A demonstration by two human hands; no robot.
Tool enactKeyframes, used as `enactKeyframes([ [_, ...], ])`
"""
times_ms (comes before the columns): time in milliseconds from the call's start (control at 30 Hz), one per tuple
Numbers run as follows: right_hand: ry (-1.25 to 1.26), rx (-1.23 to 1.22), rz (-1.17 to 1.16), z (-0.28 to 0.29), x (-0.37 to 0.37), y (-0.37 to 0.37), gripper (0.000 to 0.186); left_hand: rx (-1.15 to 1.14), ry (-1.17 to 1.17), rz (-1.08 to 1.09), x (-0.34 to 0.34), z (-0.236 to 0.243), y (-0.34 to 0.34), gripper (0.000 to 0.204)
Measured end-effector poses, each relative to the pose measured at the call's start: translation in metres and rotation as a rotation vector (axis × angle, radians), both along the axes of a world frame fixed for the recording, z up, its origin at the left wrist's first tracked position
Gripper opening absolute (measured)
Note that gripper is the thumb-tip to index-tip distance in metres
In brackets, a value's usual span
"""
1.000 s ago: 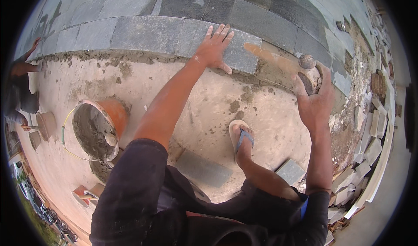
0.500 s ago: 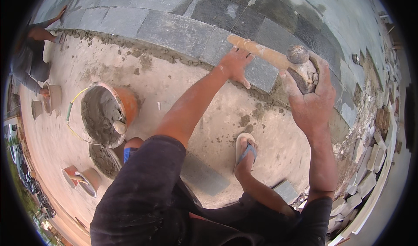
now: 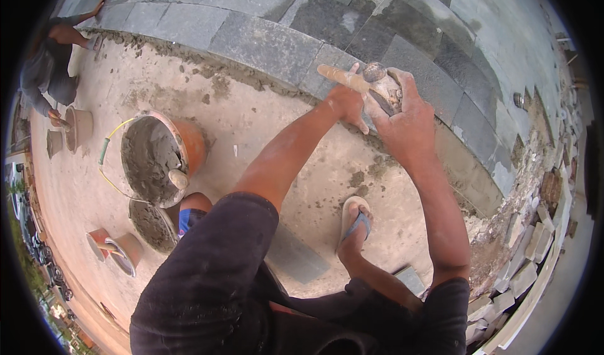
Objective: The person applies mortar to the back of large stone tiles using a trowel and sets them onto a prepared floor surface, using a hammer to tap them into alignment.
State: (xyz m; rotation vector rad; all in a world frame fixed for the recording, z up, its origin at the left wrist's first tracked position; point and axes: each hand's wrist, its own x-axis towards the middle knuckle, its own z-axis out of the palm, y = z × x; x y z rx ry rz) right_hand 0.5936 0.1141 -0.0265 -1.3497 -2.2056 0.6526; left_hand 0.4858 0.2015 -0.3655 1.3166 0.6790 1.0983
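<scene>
My right hand (image 3: 406,119) is wrapped round the worn, mortar-crusted head of a mallet (image 3: 343,77). Its pale wooden handle points left, over the grey stone tiles. Just below the handle, my left hand (image 3: 348,105) rests with fingers apart at the edge of a grey tile (image 3: 330,66); the mallet and right hand partly cover it. Wet mortar shows along the border of the tiled surface. To the right of my hands lies a strip of smooth mortar bed (image 3: 465,172).
An orange bucket (image 3: 192,144) of mortar, with a round-ended handle in it, stands left of me beside another mortar tub (image 3: 151,226). Smaller buckets (image 3: 129,254) sit lower left. A co-worker (image 3: 53,72) crouches far left. Stacked stone pieces (image 3: 525,279) line the right; a loose tile (image 3: 296,254) lies below.
My right hand has moved left with the mallet, bringing it closer to my left hand. The left hand has shifted slightly right. The mortar bed at right is now more exposed.
</scene>
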Motion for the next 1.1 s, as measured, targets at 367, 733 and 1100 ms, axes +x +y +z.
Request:
enactKeyframes([
  [367, -0.028, 0.0, -0.03, -0.007, 0.013, -0.003, 0.051, 0.318, 0.387, 0.063, -0.005, 0.051, -0.012, 0.111],
  [733, 0.0, 0.377, -0.29, 0.017, 0.134, -0.067, 0.055, 0.591, 1.502, 0.125, -0.006, 0.127, -0.033, 0.134],
  [1100, -0.081, 0.127, -0.351, -0.019, 0.155, -0.096, 0.053, 0.561, 1.547, 0.095, -0.003, 0.123, -0.027, 0.143],
])
